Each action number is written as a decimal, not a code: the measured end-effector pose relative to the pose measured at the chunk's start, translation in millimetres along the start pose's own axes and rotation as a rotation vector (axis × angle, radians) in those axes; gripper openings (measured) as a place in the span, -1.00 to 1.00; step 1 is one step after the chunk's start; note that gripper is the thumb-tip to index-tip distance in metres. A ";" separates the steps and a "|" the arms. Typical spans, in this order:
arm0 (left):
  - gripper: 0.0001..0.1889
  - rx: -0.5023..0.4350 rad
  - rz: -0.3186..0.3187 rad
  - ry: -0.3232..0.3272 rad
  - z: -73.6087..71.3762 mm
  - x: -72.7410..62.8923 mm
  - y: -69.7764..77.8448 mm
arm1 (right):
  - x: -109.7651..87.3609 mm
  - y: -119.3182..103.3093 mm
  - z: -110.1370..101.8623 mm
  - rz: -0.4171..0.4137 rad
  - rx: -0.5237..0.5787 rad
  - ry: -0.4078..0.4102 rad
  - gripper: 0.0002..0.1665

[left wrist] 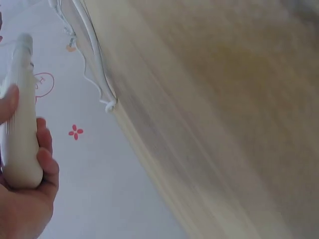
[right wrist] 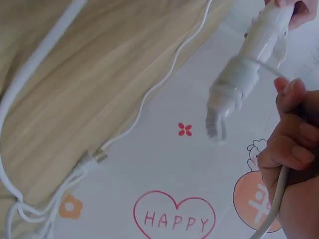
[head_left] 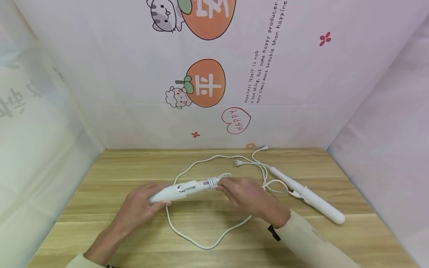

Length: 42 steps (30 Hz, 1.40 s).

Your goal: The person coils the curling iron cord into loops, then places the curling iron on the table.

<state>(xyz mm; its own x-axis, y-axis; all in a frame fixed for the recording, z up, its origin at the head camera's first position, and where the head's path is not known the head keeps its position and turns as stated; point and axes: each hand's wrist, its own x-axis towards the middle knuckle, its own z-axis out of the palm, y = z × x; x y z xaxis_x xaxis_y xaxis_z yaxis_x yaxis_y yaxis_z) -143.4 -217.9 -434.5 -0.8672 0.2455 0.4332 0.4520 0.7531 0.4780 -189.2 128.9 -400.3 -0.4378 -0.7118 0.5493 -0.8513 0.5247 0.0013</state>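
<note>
My left hand [head_left: 139, 204] grips the thick end of a white curling iron [head_left: 167, 193], holding it above the table. In the left wrist view its fingers curl round the rounded white body [left wrist: 22, 139]. White cord [head_left: 212, 182] is coiled in several turns round the other end of the iron. My right hand [head_left: 246, 195] is beside those turns; in the right wrist view its curled fingers [right wrist: 294, 154] hold a stretch of the cord [right wrist: 273, 211]. The rest of this cord lies in a wide loop [head_left: 207, 247] on the table below.
A second white curling iron [head_left: 321, 204] lies slantwise on the right of the wooden table [head_left: 110, 175]. Its cord tangles near two plugs, a nearer one [head_left: 238, 163] and a farther one [head_left: 265, 147]. Printed white cloth [head_left: 285, 123] stands behind the table.
</note>
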 end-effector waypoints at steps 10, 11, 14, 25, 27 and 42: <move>-0.51 -0.126 0.164 -0.121 -0.9 -3.9 -2.5 | 0.1 17.6 -4.3 -0.115 0.073 -0.002 -0.88; -0.51 -0.139 0.184 -0.128 -0.8 -3.9 -3.3 | 0.4 18.9 -4.7 -0.114 0.099 -0.021 -0.93; -0.52 -0.171 0.225 -0.139 -0.4 -5.1 -6.0 | 1.2 22.7 -5.9 -0.085 0.213 -0.099 -0.92; -0.53 -0.377 0.147 -0.196 -0.4 -5.4 -4.8 | -4.9 39.5 4.6 0.144 0.692 -0.294 -0.74; -0.53 -0.398 0.131 -0.188 -1.3 -4.6 -3.6 | -7.0 38.1 11.0 0.165 0.739 -0.261 -0.73; -0.51 -0.335 -0.077 -0.080 3.4 1.8 4.1 | -15.0 7.7 36.4 0.474 0.872 -0.093 -0.72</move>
<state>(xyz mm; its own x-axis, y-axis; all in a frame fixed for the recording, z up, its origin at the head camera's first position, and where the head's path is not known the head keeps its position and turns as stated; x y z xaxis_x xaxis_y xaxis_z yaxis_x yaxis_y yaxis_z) -143.8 -212.3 -434.3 -0.9090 0.2526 0.3315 0.4167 0.5323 0.7369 -199.7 126.6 -439.0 -0.7767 -0.5708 0.2662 -0.4809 0.2645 -0.8359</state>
